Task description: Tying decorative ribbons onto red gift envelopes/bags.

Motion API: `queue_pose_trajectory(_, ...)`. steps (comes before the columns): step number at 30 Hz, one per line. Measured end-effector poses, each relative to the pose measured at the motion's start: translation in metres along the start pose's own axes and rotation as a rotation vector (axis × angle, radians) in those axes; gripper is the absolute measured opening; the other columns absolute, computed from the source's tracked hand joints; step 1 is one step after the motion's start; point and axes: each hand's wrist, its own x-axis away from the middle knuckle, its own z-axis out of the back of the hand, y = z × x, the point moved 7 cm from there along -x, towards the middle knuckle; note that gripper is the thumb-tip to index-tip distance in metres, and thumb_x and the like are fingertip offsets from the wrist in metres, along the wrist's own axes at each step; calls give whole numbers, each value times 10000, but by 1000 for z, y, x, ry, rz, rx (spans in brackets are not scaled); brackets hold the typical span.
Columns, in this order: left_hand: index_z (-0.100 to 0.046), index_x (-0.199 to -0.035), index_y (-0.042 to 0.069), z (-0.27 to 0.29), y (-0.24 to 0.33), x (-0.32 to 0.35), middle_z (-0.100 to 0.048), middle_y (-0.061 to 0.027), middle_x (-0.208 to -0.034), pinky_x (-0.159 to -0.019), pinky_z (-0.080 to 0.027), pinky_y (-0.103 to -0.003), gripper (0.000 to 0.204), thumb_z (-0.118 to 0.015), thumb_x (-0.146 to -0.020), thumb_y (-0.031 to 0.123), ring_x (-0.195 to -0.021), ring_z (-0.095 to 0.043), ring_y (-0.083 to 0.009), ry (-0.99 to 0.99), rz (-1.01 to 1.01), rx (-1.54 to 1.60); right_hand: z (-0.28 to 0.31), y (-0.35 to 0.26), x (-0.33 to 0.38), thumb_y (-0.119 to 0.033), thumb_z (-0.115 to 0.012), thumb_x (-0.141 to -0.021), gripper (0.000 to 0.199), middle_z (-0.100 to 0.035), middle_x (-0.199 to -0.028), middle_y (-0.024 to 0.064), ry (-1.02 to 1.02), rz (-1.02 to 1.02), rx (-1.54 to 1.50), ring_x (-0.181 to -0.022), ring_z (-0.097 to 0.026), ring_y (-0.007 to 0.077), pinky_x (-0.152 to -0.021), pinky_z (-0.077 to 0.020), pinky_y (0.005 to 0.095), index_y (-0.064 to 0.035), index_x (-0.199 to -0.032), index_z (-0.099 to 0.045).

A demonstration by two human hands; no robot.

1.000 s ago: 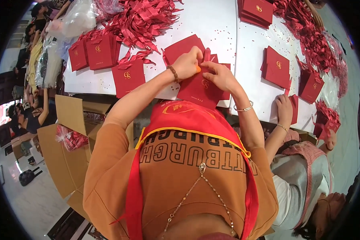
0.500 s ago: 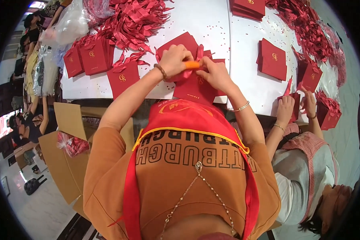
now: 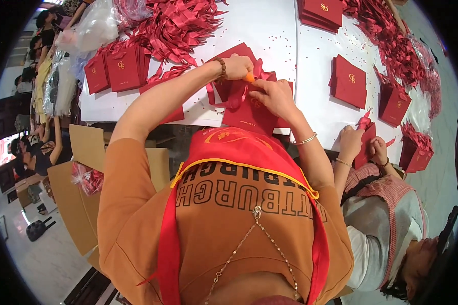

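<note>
A flat red paper bag (image 3: 247, 115) with gold print lies at the table's front edge before me, on top of other red bags. A shiny red ribbon (image 3: 234, 103) loops over it, up to my fingers. My left hand (image 3: 237, 67) is closed above the bag, with a small orange piece (image 3: 250, 77) at its fingertips; whether that is worn or held, I cannot tell. Close beside it, my right hand (image 3: 275, 96) pinches the ribbon over the bag's top edge. The exact grip of the left fingers is hidden.
Left of my hands stand several red bags (image 3: 124, 71) in a row, below a heap of red ribbons (image 3: 173, 30). More bags (image 3: 348, 81) lie to the right. A co-worker's hands (image 3: 350, 142) handle a red bag there. An open cardboard box (image 3: 74, 208) stands at lower left.
My left hand has moved slightly up and right, its forearm now crossing the bag at left. The orange piece shows less. The ribbon loop hangs lower. The co-worker's bag has come more into view.
</note>
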Motion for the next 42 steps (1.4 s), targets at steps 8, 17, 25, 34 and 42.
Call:
queue_pose_trajectory(8,-616,-689,36,2,14,16,-552,-100,-992,-789,-385,-345,157,-625,-694,192,-934,-483,-236,173,-138,-79,-2,11,-2,-254,-606,-788,231,-621,-699,126,-67,-22,-253,-647,-587,282,-626,-446,363,-102,-957,-644)
queue_pose_trajectory(17,-655,-791,41,46,-32,12,-592,-107,-956,-719,-441,-324,247,-525,-798,251,-840,-569,-231,575,41,23,-5,8,-6,-267,-576,-815,213,-631,-734,110,-117,-61,-183,-697,-595,281,-653,-421,388,-99,-939,-621)
queue_pose_trajectory(25,-617,-834,-25,34,-122,62,-626,-209,-779,-706,-458,-447,411,-491,-830,367,-772,-597,-386,466,488,-357,-17,32,-9,-290,-556,-827,251,-625,-730,131,-51,-136,-41,-711,-599,292,-655,-427,396,-89,-975,-583)
queue_pose_trajectory(34,-630,-801,13,16,-146,63,-614,-76,-654,-489,-441,-292,229,-553,-761,225,-524,-568,-151,527,508,172,-21,34,-12,-325,-593,-801,317,-622,-729,133,-43,-160,-86,-704,-603,292,-654,-442,380,-71,-989,-579)
queue_pose_trajectory(42,-605,-740,42,-5,-154,58,-535,-26,-553,-399,-374,-244,144,-589,-804,171,-472,-518,-103,465,430,932,-22,35,-10,-352,-608,-790,355,-621,-716,123,28,-140,-64,-688,-604,285,-641,-442,377,-67,-999,-581)
